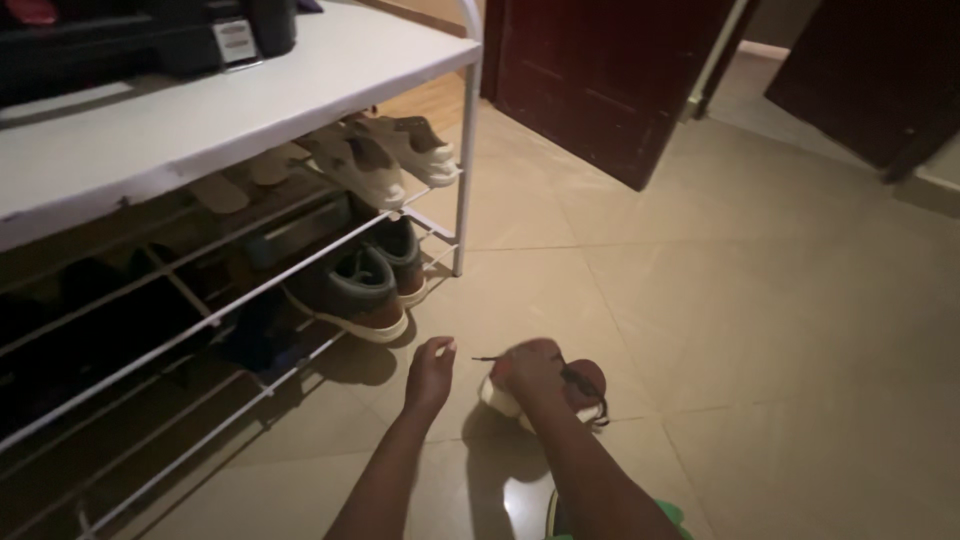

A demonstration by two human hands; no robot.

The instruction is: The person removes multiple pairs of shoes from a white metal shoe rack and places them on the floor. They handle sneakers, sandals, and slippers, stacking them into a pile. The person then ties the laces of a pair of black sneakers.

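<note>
Low on the tiled floor [760, 330], at about 6 o'clock in the head view, sits 1 small shoe [585, 385] with a reddish-brown upper, a pale sole and dark laces [575, 385]; it lies at roughly 4 o'clock from the white shoe rack [466, 150], well apart from the rack's post. The right hand [530, 372] is on top of it, fingers curled round the lace end and the upper, so the grip reads as closed on the shoe, though the exact pinch is blurred. The left hand [430, 375] hovers just beside the shoe at its 9 o'clock, fingers loosely bent w/ nothing in them and not touching it. Judging by look, the shoe should be light, w/ a soft upper that gives under the fingers and a stiffer sole; not fragile, not slippery, but the laces are floppy and can slide out of a loose pinch. Best holds are prob. the heel collar or the sole edge, the laces only for pulling. Its long axis seems to run approx. from 10 o'clock to 4 o'clock across the frame, pale end toward 10; which end is the toe I can't tell, as the hand covers much of it. On the rack, 2 pale sneakers [385, 160] sit on the upper rail and a grey-green pair [360, 290] below.
</note>
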